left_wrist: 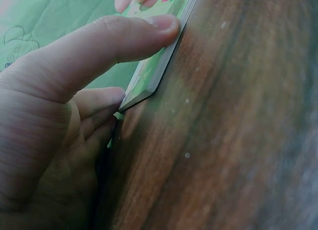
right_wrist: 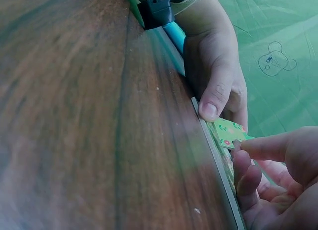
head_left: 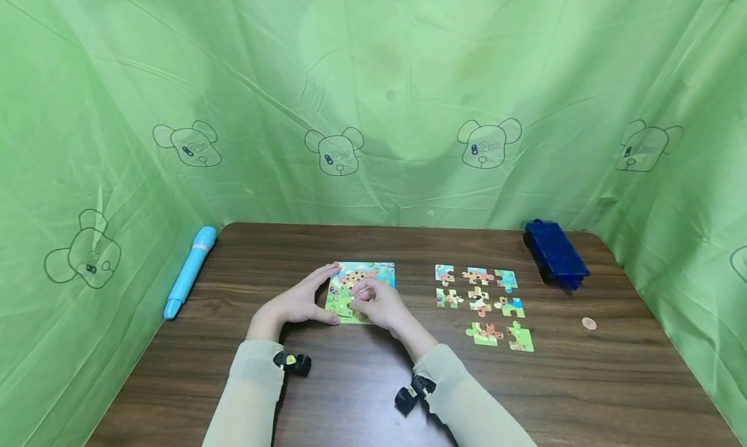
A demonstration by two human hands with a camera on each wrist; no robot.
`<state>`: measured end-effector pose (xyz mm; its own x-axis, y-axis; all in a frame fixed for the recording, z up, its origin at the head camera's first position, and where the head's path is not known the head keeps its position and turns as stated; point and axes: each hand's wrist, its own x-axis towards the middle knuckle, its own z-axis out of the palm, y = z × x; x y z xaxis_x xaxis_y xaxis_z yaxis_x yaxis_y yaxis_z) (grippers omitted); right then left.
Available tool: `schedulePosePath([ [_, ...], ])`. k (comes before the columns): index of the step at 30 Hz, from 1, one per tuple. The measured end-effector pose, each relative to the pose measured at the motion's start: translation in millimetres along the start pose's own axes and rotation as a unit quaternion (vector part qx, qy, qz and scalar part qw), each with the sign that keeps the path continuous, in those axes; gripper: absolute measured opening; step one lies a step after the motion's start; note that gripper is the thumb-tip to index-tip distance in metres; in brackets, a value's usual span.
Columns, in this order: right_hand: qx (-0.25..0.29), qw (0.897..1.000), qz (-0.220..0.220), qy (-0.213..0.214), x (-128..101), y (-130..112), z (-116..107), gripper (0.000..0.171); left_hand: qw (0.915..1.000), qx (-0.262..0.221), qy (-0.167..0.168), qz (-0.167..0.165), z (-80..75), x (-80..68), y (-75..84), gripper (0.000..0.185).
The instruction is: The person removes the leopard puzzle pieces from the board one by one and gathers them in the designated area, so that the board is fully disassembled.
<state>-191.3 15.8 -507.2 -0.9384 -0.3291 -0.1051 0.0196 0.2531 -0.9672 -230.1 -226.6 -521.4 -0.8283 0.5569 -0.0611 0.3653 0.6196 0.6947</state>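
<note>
- Head view: left hand (head_left: 300, 302) holds the puzzle board (head_left: 362, 291) by its left edge, thumb on the near edge. Right hand (head_left: 379, 304) pinches a puzzle piece (head_left: 357, 298) over the board. Eight loose pieces (head_left: 481, 304) lie on the worktop (head_left: 373, 382) well right of that hand; most of the puzzle is left.
- Left wrist: thumb (left_wrist: 114, 41) presses the board edge.
- Right wrist: fingertips (right_wrist: 258, 148) pinch the piece, not yet seated.
</note>
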Motion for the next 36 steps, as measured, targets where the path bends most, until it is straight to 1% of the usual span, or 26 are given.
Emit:
schedulePosePath([
  [6, 0.007, 1.0, 0.006, -0.004, 1.9, -2.1, -2.4, 0.019, 1.0, 0.004, 0.004, 0.003, -1.1, 0.7, 0.2, 0.117],
  [12, 0.025, 1.0, 0.003, -0.006, 5.5, 0.0, -3.5, 0.021, 1.0, 0.003, -0.003, -0.008, -4.2, 1.0, 4.0, 0.116],
  [18, 0.026, 1.0, -0.004, -0.007, 4.7, -6.4, -14.2, 0.022, 1.0, 0.001, -0.004, -0.009, -5.2, 0.1, 4.7, 0.116],
  [23, 0.02, 1.0, -0.013, -0.012, -2.2, -18.7, -30.3, 0.018, 0.9999, -0.004, -0.006, -0.01, -2.1, -0.6, 4.5, 0.116],
  [26, 0.01, 1.0, -0.018, -0.019, -7.7, -26.5, -42.4, 0.019, 0.9999, -0.001, -0.007, -0.009, -0.1, -0.8, 4.7, 0.116],
  [31, -0.009, 0.999, -0.029, -0.029, -16.2, -37.8, -66.2, 0.021, 1.0, 0.003, -0.003, -0.009, -0.5, -1.4, 6.7, 0.117],
  [36, -0.025, 0.998, -0.038, -0.032, -26.1, -41.0, -92.9, 0.025, 0.9999, 0.006, -0.005, -0.012, -1.1, -1.3, 6.8, 0.118],
])
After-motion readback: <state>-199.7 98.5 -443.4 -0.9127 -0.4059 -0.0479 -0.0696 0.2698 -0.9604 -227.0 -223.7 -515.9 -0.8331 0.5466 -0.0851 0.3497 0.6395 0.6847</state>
